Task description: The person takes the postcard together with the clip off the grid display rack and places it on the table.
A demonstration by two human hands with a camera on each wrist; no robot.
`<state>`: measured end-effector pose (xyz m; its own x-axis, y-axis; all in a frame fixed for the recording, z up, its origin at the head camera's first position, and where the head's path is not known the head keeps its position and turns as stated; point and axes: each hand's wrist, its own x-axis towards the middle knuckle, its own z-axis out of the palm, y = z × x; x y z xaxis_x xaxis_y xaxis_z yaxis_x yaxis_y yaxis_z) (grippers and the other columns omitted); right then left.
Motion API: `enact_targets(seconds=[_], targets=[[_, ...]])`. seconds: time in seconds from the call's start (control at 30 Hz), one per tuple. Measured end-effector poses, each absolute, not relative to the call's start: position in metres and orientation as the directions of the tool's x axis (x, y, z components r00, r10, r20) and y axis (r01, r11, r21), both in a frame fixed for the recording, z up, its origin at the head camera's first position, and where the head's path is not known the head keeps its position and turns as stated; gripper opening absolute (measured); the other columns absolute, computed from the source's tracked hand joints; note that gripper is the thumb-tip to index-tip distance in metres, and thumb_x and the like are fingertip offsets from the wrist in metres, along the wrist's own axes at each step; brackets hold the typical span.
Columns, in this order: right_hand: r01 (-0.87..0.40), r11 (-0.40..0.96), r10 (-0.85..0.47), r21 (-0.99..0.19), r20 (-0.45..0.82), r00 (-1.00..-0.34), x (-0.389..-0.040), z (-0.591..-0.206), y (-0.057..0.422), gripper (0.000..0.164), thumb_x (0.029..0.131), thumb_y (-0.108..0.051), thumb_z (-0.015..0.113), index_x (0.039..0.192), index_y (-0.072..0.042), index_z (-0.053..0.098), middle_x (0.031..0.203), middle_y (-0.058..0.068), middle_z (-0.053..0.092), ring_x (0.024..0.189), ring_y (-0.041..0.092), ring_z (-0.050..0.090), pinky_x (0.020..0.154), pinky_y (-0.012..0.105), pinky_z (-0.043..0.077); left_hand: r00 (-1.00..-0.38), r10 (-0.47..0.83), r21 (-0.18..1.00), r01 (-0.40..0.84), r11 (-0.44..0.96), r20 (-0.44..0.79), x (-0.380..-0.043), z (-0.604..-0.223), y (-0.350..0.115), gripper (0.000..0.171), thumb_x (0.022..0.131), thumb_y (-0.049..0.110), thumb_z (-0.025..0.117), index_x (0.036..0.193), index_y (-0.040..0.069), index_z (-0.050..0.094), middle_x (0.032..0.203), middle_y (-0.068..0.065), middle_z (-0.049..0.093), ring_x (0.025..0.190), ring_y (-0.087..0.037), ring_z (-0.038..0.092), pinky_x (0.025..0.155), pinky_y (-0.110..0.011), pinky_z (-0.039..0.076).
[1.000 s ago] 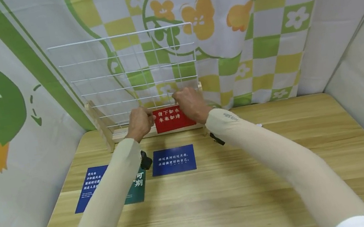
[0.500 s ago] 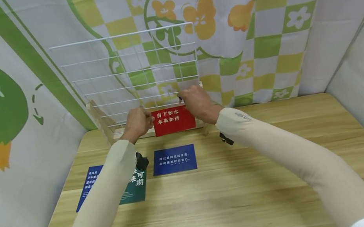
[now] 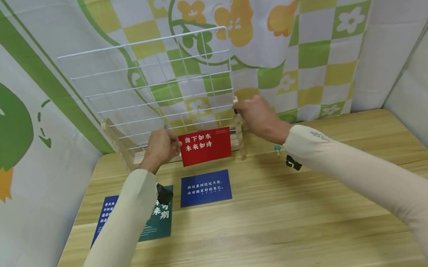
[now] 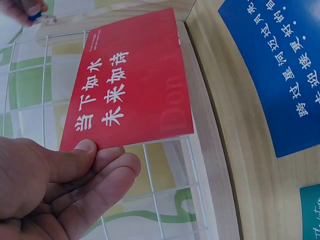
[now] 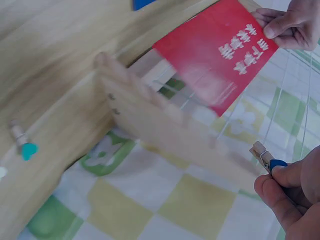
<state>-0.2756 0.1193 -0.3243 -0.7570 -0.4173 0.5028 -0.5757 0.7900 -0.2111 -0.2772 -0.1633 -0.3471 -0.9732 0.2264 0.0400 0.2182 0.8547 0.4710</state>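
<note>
My left hand [image 3: 160, 147] pinches a red card [image 3: 205, 146] with white lettering at its left edge, thumb on the front. The card stands before the lower part of a white wire grid [image 3: 164, 84]. By the grid's right wooden post [image 3: 240, 134], my right hand [image 3: 259, 117] is apart from the card. In the right wrist view it pinches a small wooden clothespin [image 5: 261, 151] with a blue decoration between thumb and fingers. Another clothespin [image 3: 278, 150], with a teal heart, lies on the table right of the post.
A blue card [image 3: 204, 188] lies in front of the grid. Left of it, a green card [image 3: 157, 224] and a second blue card [image 3: 101, 219] lie partly under my left forearm. Patterned cloth [image 3: 314, 50] hangs behind the wooden table [image 3: 257, 248].
My right hand has moved right, away from the red card to the grid's right post. The card sits slightly lower, and its right end and the teal-heart clothespin have come into view.
</note>
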Motion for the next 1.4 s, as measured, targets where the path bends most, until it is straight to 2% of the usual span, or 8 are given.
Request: enact_targets(seconds=[0.13,0.23,0.37,0.7,0.97,1.07,1.27,1.4], targets=[[-0.587,0.779,-0.413,-0.219,0.525,-0.744,-0.271,-0.332,0.138,0.026,0.096,0.005,0.050,0.102,0.001,0.075,0.091,0.018,0.075,0.078,0.029,0.074,0.070,0.042,0.060,-0.961,0.269,0.423,0.271,0.864,0.067,-0.273,-0.347,-0.166,0.028,0.094,0.004,0.060,0.067,-0.001,0.068,0.072,-0.015,0.071,0.061,-0.018,0.060,0.054,-0.022,0.042],[-0.572,0.785,-0.400,-0.238,0.511,-0.761,-0.266,-0.337,0.151,0.026,0.098,0.003,0.049,0.107,0.002,0.074,0.100,0.019,0.075,0.087,0.031,0.074,0.077,0.043,0.060,-0.958,0.278,0.419,0.282,0.863,0.070,-0.270,-0.347,-0.168,0.025,0.093,0.005,0.061,0.070,-0.001,0.069,0.072,-0.014,0.071,0.062,-0.018,0.057,0.054,-0.023,0.040],[-0.541,0.799,-0.380,-0.262,0.477,-0.792,-0.261,-0.340,0.166,0.024,0.098,0.002,0.051,0.109,0.003,0.072,0.104,0.020,0.074,0.090,0.033,0.073,0.080,0.044,0.059,-0.961,0.274,0.448,0.262,0.855,0.040,-0.264,-0.348,-0.170,0.025,0.094,0.005,0.061,0.071,0.000,0.069,0.071,-0.010,0.069,0.061,-0.017,0.055,0.052,-0.023,0.041],[-0.469,0.839,-0.323,-0.276,0.441,-0.837,-0.253,-0.350,0.196,0.021,0.096,0.001,0.056,0.107,0.003,0.073,0.102,0.021,0.074,0.087,0.035,0.073,0.077,0.047,0.059,-0.955,0.296,0.526,0.243,0.815,-0.018,-0.249,-0.351,-0.177,0.020,0.094,0.002,0.061,0.078,-0.004,0.072,0.076,-0.015,0.073,0.067,-0.023,0.070,0.063,-0.031,0.059],[-0.419,0.867,-0.311,-0.270,0.364,-0.878,-0.245,-0.364,0.233,0.024,0.096,0.004,0.052,0.105,0.004,0.074,0.100,0.024,0.073,0.085,0.037,0.072,0.077,0.051,0.058,-0.954,0.281,0.573,0.175,0.801,-0.102,-0.234,-0.356,-0.184,0.014,0.094,0.001,0.062,0.097,-0.007,0.073,0.088,-0.017,0.073,0.072,-0.025,0.071,0.066,-0.031,0.061],[-0.394,0.873,-0.299,-0.287,0.324,-0.898,-0.241,-0.366,0.248,0.024,0.096,0.004,0.051,0.106,0.006,0.073,0.102,0.025,0.072,0.085,0.037,0.071,0.076,0.050,0.058,-0.952,0.285,0.575,0.173,0.799,-0.110,-0.230,-0.358,-0.186,0.013,0.094,0.001,0.063,0.097,-0.007,0.073,0.087,-0.017,0.073,0.070,-0.022,0.070,0.065,-0.030,0.061],[-0.387,0.881,-0.305,-0.273,0.299,-0.904,-0.235,-0.369,0.266,0.022,0.093,0.006,0.053,0.100,0.008,0.074,0.096,0.027,0.072,0.066,0.030,0.068,0.063,0.044,0.056,-0.943,0.300,0.615,0.152,0.774,-0.146,-0.222,-0.362,-0.190,0.012,0.093,-0.001,0.063,0.096,-0.007,0.072,0.087,-0.018,0.072,0.069,-0.020,0.067,0.067,-0.031,0.061],[-0.410,0.879,-0.326,-0.244,0.321,-0.889,-0.235,-0.374,0.274,0.024,0.087,0.011,0.052,0.096,0.008,0.075,0.092,0.027,0.073,0.068,0.031,0.069,0.064,0.047,0.057,-0.936,0.312,0.645,0.138,0.751,-0.163,-0.217,-0.364,-0.191,0.011,0.093,-0.003,0.062,0.096,-0.007,0.072,0.089,-0.020,0.071,0.068,-0.019,0.066,0.065,-0.030,0.061]])
